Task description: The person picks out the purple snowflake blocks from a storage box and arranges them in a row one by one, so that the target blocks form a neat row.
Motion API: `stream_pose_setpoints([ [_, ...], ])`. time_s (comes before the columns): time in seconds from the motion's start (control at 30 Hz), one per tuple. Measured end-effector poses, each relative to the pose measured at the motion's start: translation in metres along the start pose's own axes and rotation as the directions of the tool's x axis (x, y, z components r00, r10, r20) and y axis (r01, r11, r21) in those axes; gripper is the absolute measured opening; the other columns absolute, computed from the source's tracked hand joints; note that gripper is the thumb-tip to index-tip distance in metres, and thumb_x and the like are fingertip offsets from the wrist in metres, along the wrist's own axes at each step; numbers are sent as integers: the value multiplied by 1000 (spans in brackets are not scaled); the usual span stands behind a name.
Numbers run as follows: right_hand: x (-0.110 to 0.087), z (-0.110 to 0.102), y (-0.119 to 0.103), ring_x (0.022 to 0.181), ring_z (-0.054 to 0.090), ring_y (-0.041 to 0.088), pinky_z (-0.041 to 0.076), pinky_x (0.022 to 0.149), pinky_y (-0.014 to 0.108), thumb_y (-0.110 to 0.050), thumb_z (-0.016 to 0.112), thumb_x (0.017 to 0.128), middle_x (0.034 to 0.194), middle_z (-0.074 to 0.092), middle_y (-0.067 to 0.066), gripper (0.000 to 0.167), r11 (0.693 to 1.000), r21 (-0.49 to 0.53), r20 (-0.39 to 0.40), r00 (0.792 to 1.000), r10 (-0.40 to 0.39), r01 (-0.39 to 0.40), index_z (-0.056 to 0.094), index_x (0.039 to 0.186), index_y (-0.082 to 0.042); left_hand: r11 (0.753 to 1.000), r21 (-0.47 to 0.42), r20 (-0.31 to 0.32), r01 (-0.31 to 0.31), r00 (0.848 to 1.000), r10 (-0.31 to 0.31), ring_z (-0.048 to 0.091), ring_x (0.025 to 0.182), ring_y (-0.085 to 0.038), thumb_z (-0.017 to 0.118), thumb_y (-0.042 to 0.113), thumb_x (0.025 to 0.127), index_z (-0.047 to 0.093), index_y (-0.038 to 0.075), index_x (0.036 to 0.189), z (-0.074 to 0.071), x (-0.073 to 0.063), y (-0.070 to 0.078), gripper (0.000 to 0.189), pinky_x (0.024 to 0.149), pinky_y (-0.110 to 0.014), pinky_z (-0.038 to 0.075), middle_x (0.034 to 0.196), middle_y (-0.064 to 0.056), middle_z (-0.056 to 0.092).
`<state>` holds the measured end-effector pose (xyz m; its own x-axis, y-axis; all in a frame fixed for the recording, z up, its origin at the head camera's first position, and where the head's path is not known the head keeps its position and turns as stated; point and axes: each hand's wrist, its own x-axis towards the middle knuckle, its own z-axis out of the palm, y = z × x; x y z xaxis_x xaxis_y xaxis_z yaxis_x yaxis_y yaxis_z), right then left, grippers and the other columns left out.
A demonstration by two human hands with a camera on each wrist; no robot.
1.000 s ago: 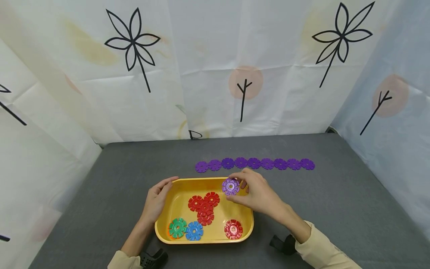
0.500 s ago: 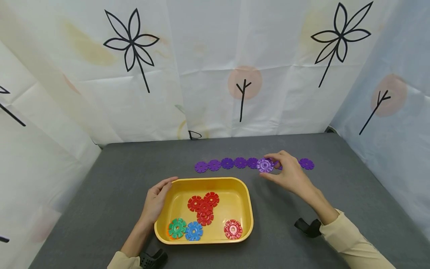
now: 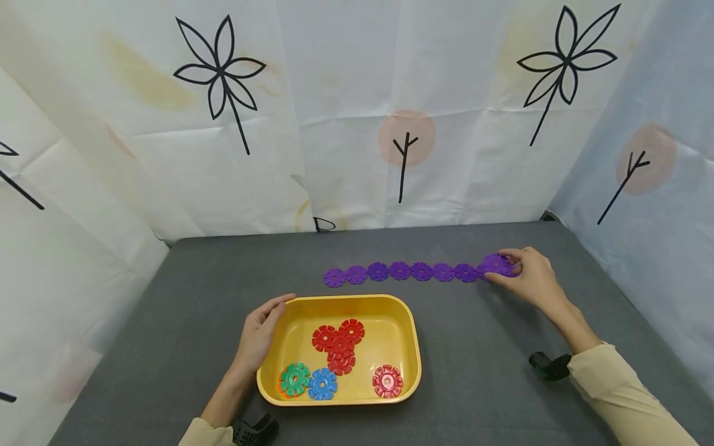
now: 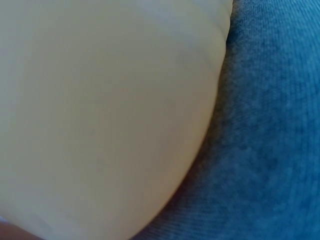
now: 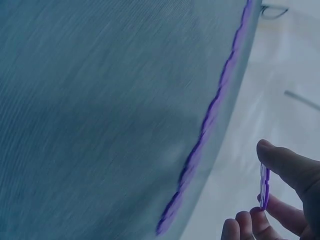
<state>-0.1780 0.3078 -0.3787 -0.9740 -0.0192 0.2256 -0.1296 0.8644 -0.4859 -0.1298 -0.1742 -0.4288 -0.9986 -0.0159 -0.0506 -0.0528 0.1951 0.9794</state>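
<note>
My right hand (image 3: 532,279) pinches a purple flower-shaped plastic disc (image 3: 496,265) by its edges, between thumb and fingers. In the right wrist view the same disc (image 5: 264,185) is edge-on, apart from the table. It hangs over the right end of a row of purple discs (image 3: 421,271), overlapping the last ones in the head view. At the left, my left hand (image 3: 261,331) holds the upper left rim of a yellow plastic tray (image 3: 390,305). The left wrist view is filled by a pale sleeve (image 4: 105,110) and grey cloth, with that hand's fingers hidden.
Inside the tray lie overlapping red discs (image 3: 339,344), a pinkish-red disc (image 3: 387,381), a blue disc (image 3: 322,384) and a green disc (image 3: 294,379) over an orange one. A printed white curtain (image 3: 357,124) stands behind the grey table (image 3: 474,384).
My right hand has carried the purple disc from over the tray, rightward along the row to its right end. The left hand and tray have stayed in place.
</note>
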Motion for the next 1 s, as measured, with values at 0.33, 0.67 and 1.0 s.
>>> stream_pose_setpoints([
  [0.33, 6, -15, 53, 107, 56, 53, 30, 99, 70, -28, 76, 91, 116, 59, 42, 60, 990, -32, 41, 989, 140, -139, 59, 128, 15, 1000, -16, 0, 2, 1000, -2, 70, 104, -17, 44, 26, 111, 60, 3, 139, 1, 0, -1, 39, 85, -19, 58, 136, -22, 63],
  [0.67, -2, -17, 84, 107, 50, 55, 40, 88, 66, -32, 72, 93, 119, 57, 43, 66, 954, -61, 33, 954, 297, -295, 52, 131, 18, 1000, -12, -5, 5, 1000, -5, 70, 101, -14, 45, 27, 111, 61, 4, 138, 2, 0, -1, 39, 85, -19, 58, 134, -21, 63],
  [1.0, 0, -22, 90, 111, 50, 53, 48, 90, 62, -40, 64, 98, 126, 48, 44, 78, 940, -85, 287, 895, 341, -331, 40, 141, 20, 1000, 6, -7, 16, 1000, -16, 69, 105, -16, 44, 27, 111, 60, 4, 139, 3, 1, 0, 40, 87, -19, 58, 137, -19, 63],
])
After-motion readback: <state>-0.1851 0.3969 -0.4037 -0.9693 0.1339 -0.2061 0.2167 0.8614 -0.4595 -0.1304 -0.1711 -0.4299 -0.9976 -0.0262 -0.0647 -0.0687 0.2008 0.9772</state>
